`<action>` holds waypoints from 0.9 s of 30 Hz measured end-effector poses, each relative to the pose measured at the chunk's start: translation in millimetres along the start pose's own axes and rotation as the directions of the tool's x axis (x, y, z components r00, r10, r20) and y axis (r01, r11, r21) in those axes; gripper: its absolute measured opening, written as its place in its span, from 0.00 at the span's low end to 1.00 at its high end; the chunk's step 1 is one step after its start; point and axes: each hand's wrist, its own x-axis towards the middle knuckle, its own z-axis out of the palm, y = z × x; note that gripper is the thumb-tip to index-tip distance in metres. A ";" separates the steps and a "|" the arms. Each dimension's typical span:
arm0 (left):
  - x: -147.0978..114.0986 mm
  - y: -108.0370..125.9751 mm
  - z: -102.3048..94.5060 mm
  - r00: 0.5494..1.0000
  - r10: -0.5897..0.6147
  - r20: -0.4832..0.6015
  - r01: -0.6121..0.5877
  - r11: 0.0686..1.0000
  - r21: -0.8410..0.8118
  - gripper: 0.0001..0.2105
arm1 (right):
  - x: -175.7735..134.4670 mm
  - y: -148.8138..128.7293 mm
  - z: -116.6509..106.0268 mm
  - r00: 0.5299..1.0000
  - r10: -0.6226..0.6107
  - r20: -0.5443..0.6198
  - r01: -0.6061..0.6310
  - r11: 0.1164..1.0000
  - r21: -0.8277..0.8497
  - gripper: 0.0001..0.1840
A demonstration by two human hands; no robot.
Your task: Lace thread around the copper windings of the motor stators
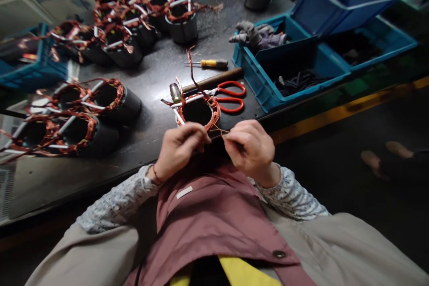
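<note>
In front of me at the bench edge stands a motor stator, its ring of copper windings facing up with white sleeves and loose copper leads. My left hand is closed in a pinch at the near left rim of the stator; what lies between its fingertips is hidden. My right hand, to the right of the stator, pinches a thin orange-brown cord that runs to the windings. Beside the stator lie red-handled scissors, their blades partly hidden behind the leads. Behind it rests a hammer with a wooden handle.
A yellow-handled screwdriver lies beyond the hammer. Several more stators crowd the back left, with another group nearer left. Blue bins at right hold dark pieces, and grey gloves lie on them. Another person's feet show at far right.
</note>
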 end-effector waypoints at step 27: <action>-27.3 -9.1 7.7 0.865 0.466 0.187 -0.479 0.655 0.584 0.09 | 11.5 -10.5 -6.4 0.570 0.568 0.594 -0.821 0.431 0.376 0.13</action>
